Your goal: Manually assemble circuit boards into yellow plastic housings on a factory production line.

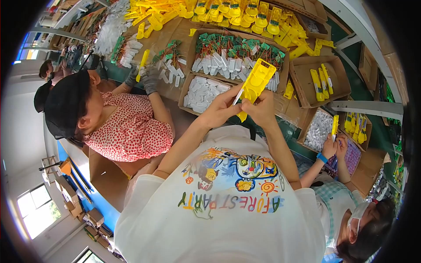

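Note:
Both of my hands grip a long yellow plastic housing point(259, 78) in front of my chest, tilted with its far end up to the right. My left hand point(218, 109) closes on its left side, where a narrow white plastic piece point(238, 96) shows by the fingers. Whether that white piece is fixed to the housing I cannot tell. My right hand point(262, 110) pinches the lower part of the housing, thumb bent over its face. Just beyond my hands lie a box of loose white plastic pieces point(202, 93) and a box of green circuit boards point(239, 45) with wires and white parts.
Yellow housings point(160, 11) heap up at the far side. On the right are a carton point(302, 70) with a few yellow pieces and a box of small clear parts point(319, 131). Co-workers sit either side: a gloved hand point(150, 82) left, a hand with blue wristband point(328, 147) right.

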### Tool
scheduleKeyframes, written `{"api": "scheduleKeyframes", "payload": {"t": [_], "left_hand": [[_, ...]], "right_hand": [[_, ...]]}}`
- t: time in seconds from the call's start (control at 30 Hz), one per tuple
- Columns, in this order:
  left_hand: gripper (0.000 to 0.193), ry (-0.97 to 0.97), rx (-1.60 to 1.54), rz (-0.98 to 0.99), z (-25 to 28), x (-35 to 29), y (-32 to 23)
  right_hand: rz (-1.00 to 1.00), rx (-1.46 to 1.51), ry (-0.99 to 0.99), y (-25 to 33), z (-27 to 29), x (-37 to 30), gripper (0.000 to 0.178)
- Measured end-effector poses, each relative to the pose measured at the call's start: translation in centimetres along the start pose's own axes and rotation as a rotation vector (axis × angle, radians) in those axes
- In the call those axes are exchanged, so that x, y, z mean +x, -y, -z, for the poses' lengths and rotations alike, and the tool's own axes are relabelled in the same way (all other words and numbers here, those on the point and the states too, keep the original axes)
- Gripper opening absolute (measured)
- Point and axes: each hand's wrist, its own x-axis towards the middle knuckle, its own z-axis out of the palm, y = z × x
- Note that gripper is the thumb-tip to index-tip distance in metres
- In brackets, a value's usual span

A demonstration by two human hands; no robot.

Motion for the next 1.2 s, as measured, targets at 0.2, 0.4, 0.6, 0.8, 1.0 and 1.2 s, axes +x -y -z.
{"api": "scheduleKeyframes", "payload": {"t": [0.2,0.4,0.6,0.8,1.0,1.2], "left_hand": [[0.060,-0.029,-0.048,0.079,-0.2,0.0,1.1],[0.061,0.012,0.120,0.042,0.1,0.7,1.8],[0.060,0.003,0.012,0.037,-1.1,1.0,-0.1],[0.055,-0.225,-0.235,-0.041,-0.7,1.7,-0.9],[0.046,-0.401,0.465,-0.125,1.7,2.2,0.0],[0.040,-0.531,0.752,-0.007,1.2,2.5,0.6]], "right_hand": [[0.005,-0.035,-0.015,-0.6,0.2,-0.2,0.013],[-0.233,0.046,0.110,-1.8,1.9,0.1,0.015],[-0.194,0.093,0.164,-0.2,3.0,0.1,0.018],[-0.066,-0.491,0.315,3.1,5.8,0.5,0.023],[-0.201,0.238,0.472,3.8,8.7,0.4,0.020],[-0.344,0.616,0.153,4.8,8.1,1.6,0.051]]}}
